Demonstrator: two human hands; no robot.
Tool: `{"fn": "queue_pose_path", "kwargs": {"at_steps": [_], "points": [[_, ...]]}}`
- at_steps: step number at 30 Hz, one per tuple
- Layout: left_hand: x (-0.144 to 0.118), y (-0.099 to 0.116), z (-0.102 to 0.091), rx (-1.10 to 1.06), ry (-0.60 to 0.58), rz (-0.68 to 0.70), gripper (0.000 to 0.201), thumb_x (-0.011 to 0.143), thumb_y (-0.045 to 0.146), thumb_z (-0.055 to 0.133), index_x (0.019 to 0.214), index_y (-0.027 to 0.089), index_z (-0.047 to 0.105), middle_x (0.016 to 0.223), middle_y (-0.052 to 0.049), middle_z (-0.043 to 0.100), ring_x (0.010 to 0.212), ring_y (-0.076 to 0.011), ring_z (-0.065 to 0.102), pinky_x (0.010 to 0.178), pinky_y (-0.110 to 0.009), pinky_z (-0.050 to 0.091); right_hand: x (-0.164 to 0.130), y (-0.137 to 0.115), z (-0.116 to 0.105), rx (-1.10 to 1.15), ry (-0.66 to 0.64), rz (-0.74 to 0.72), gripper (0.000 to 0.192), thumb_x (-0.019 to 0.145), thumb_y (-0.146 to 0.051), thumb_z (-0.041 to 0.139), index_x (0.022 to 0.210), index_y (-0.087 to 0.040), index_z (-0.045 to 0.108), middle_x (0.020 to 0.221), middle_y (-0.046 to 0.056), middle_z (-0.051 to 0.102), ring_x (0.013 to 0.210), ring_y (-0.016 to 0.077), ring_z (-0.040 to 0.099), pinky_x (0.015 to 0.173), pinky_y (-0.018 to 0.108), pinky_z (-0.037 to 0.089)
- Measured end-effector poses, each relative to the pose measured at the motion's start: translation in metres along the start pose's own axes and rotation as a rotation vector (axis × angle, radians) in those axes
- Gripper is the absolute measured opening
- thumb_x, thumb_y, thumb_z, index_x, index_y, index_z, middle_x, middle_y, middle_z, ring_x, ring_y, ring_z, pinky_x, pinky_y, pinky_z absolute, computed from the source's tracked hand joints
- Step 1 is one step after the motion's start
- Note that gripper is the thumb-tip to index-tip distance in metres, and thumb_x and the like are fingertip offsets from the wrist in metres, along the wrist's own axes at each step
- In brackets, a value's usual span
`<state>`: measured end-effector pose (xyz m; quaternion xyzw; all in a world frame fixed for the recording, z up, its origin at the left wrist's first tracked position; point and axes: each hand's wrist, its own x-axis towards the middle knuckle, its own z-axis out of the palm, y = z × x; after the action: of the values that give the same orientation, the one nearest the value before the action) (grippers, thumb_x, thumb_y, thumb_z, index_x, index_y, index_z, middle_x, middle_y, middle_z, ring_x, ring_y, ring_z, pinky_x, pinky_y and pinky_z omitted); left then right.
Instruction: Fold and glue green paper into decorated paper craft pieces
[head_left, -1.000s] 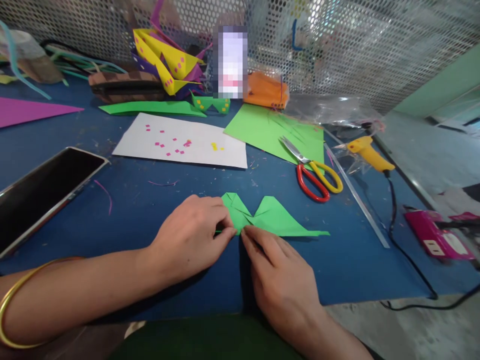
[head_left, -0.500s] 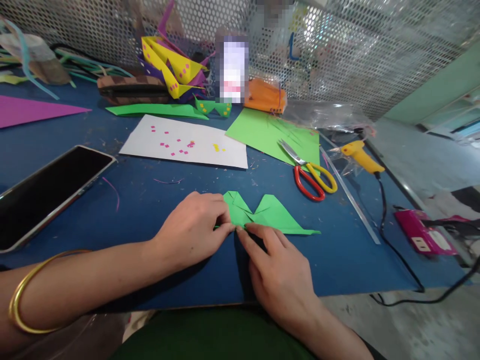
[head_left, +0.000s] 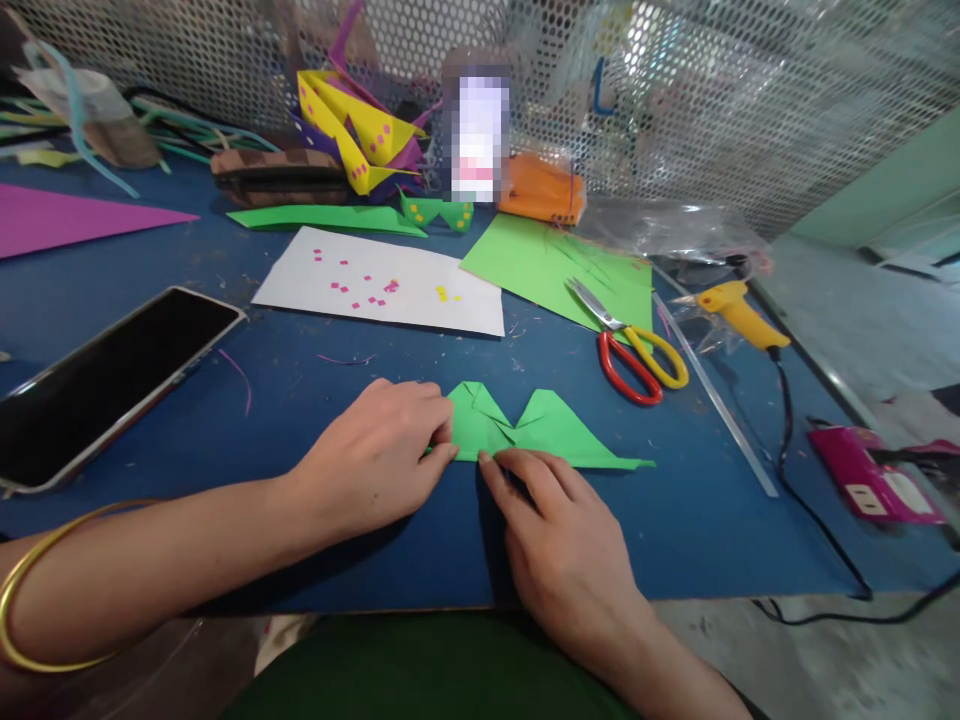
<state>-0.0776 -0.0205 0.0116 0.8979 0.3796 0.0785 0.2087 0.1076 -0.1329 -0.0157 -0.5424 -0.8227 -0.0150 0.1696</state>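
A sheet of green folded paper (head_left: 555, 430) lies on the blue tabletop before me, with two raised peaks and a notch between them. Its lower edge is folded into a narrow strip that runs out to a thin tip at the right. My left hand (head_left: 382, 450) pinches the paper's left end between thumb and curled fingers, covering that end. My right hand (head_left: 566, 530) has its bent fingertips pressed on the lower edge near the middle; its thumb is mostly hidden beneath.
Red-and-yellow scissors (head_left: 634, 350) rest partly on a light green sheet (head_left: 525, 260). A white sheet (head_left: 412, 310) carries small pink and yellow pieces. A phone (head_left: 120, 380) lies left. At right are a yellow glue gun (head_left: 742, 312), its cord and a pink power strip (head_left: 874, 475). Paper masks (head_left: 360, 130) stand behind.
My left hand has slid a little left along the paper's lower edge, widening the gap between my hands. My right fingers stay on the edge. The view has shifted slightly.
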Motion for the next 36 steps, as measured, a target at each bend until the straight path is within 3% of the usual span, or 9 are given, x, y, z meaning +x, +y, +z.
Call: {"fn": "queue_pose_path", "kwargs": {"at_steps": [7,15,21,27,36], "points": [[-0.003,-0.003,0.001,-0.009,0.007,-0.021,0.022,0.088,0.019,0.059,0.066,0.019,0.051,0.073,0.000,0.057,0.070,-0.0177,0.053,0.069,-0.034,0.034,0.005,-0.004,-0.005,-0.039,-0.092,-0.002,0.058,0.085,-0.005,0.045,0.142,-0.015,0.055,0.110,0.015,0.063,0.096,0.0283,0.054,0.080,0.045,0.053],[-0.013,-0.010,-0.003,-0.091,0.085,-0.096,0.024,0.083,0.019,0.060,0.062,0.019,0.049,0.068,0.002,0.057,0.063,-0.0145,0.051,0.063,-0.030,0.033,0.005,-0.003,-0.002,-0.065,-0.066,-0.026,0.055,0.086,-0.005,0.045,0.138,-0.013,0.057,0.108,0.015,0.062,0.097,0.0277,0.052,0.081,0.043,0.051],[-0.012,-0.010,-0.004,-0.040,0.035,-0.069,0.022,0.082,0.017,0.058,0.063,0.020,0.048,0.068,0.001,0.056,0.066,-0.0159,0.052,0.064,-0.031,0.034,0.007,-0.004,-0.003,0.003,-0.094,-0.058,0.058,0.083,-0.003,0.043,0.140,-0.007,0.055,0.117,0.016,0.060,0.104,0.0269,0.050,0.090,0.042,0.050],[-0.012,-0.010,-0.005,-0.062,0.065,-0.092,0.022,0.084,0.025,0.059,0.063,0.020,0.054,0.069,0.001,0.059,0.065,-0.0163,0.054,0.062,-0.030,0.034,0.015,-0.014,-0.007,-0.081,-0.151,-0.055,0.058,0.089,-0.015,0.046,0.147,-0.014,0.049,0.102,0.014,0.057,0.091,0.0275,0.049,0.081,0.044,0.049],[-0.024,-0.031,-0.017,-0.074,0.113,-0.205,0.022,0.078,0.025,0.060,0.057,0.021,0.056,0.062,0.002,0.061,0.056,-0.0128,0.054,0.053,-0.026,0.035,0.012,-0.015,-0.005,-0.081,-0.131,-0.043,0.056,0.090,-0.015,0.045,0.145,-0.014,0.051,0.104,0.015,0.056,0.093,0.0280,0.047,0.081,0.044,0.048]]}}
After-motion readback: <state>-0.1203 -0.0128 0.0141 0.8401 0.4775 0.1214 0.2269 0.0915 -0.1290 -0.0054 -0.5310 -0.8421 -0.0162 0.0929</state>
